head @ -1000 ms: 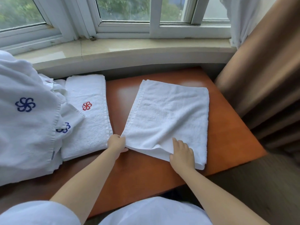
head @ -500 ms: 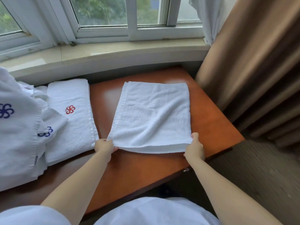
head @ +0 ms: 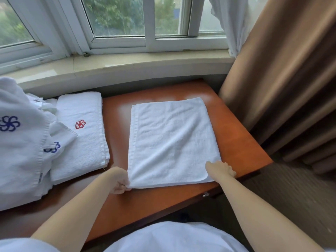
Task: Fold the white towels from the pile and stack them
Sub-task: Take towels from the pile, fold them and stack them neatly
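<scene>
White terry towel (head: 171, 142), half folded, is lying on the orange desk (head: 236, 142) just right of the folded stack (head: 81, 135). Left hand (head: 119, 180) and right hand (head: 221, 170) are pinching its near corners; next likely calls for lifting both corners away toward the far edge.
</scene>
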{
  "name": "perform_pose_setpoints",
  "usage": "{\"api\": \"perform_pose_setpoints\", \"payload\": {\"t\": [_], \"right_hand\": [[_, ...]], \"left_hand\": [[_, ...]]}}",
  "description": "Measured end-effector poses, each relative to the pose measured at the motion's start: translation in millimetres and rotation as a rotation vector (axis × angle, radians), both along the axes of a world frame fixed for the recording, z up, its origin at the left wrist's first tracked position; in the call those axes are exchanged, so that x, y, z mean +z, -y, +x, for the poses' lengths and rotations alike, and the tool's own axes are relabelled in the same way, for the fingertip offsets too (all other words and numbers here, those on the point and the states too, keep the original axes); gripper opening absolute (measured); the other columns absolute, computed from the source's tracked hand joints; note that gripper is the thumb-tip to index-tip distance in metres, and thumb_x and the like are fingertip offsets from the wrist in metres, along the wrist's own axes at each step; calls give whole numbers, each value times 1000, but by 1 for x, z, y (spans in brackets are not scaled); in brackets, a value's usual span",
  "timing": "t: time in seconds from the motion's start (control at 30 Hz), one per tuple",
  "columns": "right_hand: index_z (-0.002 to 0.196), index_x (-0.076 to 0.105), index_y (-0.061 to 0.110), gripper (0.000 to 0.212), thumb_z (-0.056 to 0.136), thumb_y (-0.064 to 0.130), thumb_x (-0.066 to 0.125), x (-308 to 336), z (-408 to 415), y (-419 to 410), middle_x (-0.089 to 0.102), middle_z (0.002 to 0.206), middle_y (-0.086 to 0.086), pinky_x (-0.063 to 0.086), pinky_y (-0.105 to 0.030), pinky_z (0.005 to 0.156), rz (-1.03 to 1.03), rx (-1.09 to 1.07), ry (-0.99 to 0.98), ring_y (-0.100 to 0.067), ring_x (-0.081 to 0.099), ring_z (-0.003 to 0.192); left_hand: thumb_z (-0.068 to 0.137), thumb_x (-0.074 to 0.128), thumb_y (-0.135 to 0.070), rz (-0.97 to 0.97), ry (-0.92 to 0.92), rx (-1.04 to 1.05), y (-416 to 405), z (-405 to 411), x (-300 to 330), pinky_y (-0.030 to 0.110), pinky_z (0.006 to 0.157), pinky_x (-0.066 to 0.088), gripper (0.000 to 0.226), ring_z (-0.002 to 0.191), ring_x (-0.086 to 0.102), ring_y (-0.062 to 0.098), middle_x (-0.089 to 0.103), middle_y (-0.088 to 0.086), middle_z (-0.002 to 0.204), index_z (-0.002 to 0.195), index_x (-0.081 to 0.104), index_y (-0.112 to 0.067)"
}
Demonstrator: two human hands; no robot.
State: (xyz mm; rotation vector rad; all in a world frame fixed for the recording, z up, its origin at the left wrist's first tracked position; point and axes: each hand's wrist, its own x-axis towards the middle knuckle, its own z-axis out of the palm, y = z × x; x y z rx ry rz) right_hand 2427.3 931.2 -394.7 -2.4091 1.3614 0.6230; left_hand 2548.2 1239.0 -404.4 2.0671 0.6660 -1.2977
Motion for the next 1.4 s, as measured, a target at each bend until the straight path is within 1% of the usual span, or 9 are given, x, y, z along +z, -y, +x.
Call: {"api": "perform_pose_setpoints", "payload": {"t": [0.13,0.33,0.53,0.63,0.73,0.83,0.93,1.23,1.4], "right_hand": [[125,56,15,55,92,56,39,3,16,-3,32,141,-8,30,-38,106,-231,126,3,-23,29,128],[145,32,16,53,97,35,44,1,55,-25,23,153,-6,31,-37,109,-2,426,231,-23,27,136],[151,18,20,61,98,40,40,-11,89,-43,9,159,-7,26,-39,112,138,537,203,-25,16,143],[153,12,23,64,98,45,38,-14,107,-46,2,160,-7,18,-40,115,156,518,204,-25,7,146],[153,9,25,66,98,49,37,-15,129,-43,-1,160,-8,15,-40,117,169,505,206,-25,2,147],[154,-1,27,72,97,52,36,-20,147,-41,-8,159,-13,8,-41,119,155,500,164,-28,-7,147],[153,-8,30,74,97,55,34,-29,162,-43,-18,158,-15,-3,-42,118,135,516,141,-29,-16,146],[143,34,24,53,96,46,44,-45,205,-44,25,147,-9,13,-39,117,-92,398,360,-25,20,139],[134,47,18,42,97,38,45,-51,216,-48,28,148,-9,8,-38,115,-174,430,423,-26,23,137]], "left_hand": [[88,58,-4,60,-181,-352,8,3,12,31,78,54,50,91,68,17,62,7,125,136,45,-3],[85,42,0,114,455,-288,33,29,4,26,46,34,61,60,47,17,47,8,76,144,24,-3],[85,45,-4,-19,558,-36,41,60,-9,27,56,37,46,62,46,20,57,22,89,128,48,10],[88,47,-9,-6,581,38,44,81,-10,37,77,47,44,104,59,32,54,23,130,131,50,4],[90,48,-11,3,592,77,48,109,-14,37,92,45,39,107,59,36,55,27,125,124,54,6],[92,51,-15,-58,574,154,56,136,-16,33,75,44,26,87,57,27,60,20,112,112,59,0],[93,55,-21,-85,557,258,66,159,-17,35,84,43,40,104,54,27,53,11,129,130,51,-6],[86,62,-36,32,546,381,80,219,-23,41,97,49,32,113,54,31,47,8,132,113,62,-19],[84,68,-25,-108,658,493,82,224,-27,30,73,50,16,84,59,25,60,8,106,88,54,-18]]}}
